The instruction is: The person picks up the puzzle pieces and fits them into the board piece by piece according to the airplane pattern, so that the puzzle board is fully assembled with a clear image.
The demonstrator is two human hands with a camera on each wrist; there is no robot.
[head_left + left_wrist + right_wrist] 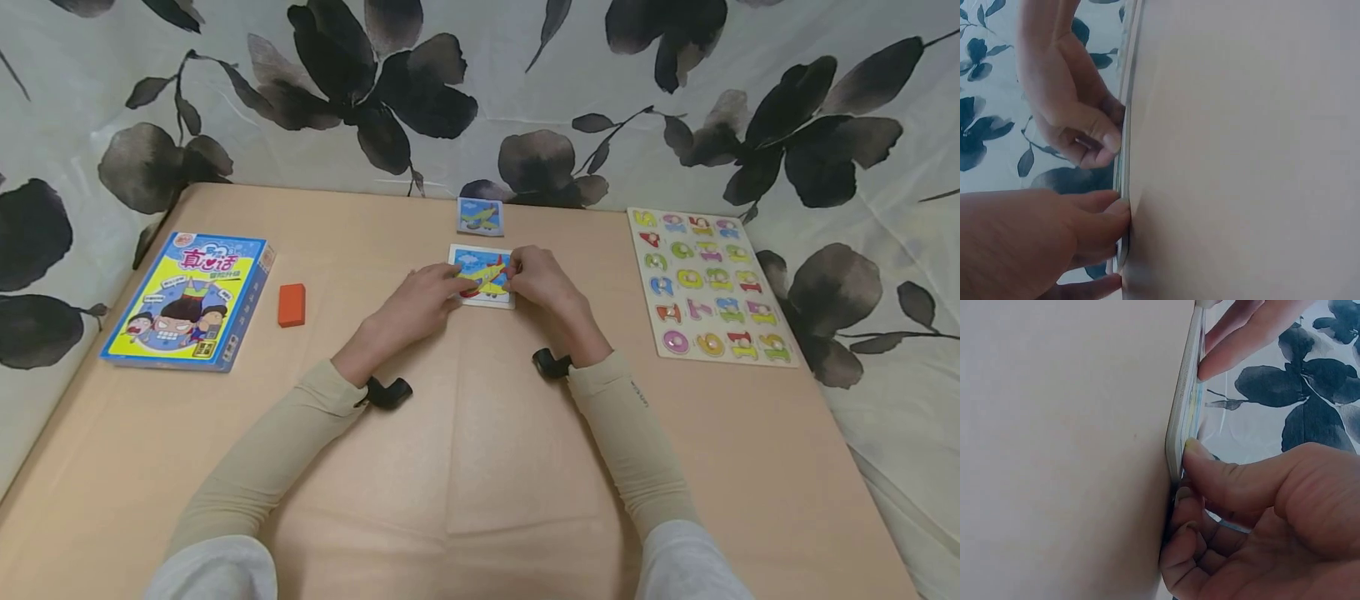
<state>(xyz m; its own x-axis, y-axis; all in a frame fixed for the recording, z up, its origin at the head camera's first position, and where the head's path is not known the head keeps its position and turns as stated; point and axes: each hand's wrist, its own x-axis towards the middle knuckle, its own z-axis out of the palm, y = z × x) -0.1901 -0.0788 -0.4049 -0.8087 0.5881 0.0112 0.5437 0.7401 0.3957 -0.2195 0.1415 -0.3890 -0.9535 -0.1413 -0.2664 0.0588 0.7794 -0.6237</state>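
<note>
An airplane picture puzzle [486, 298] in a white frame lies flat on the table, a yellow plane with red parts on blue sky. My left hand [417, 302] rests its fairly straight fingers on the puzzle's left side. In the left wrist view, that hand's thumb and fingertips meet the thin board edge. With curled fingers, my right hand [546, 282] pinches at the puzzle's right side. The right wrist view shows the right thumb [1210, 472] on the picture face near a corner, other fingers bent beside the edge. Fingers hide both sides of the picture.
Behind the puzzle stands a small blue card or box [480, 218] with a similar plane. To the left are an orange-red block [292, 306] and a blue-yellow game box [187, 304]. A white board of colourful number-like pieces [708, 287] lies at right. Floral cloth [525, 100] hangs behind.
</note>
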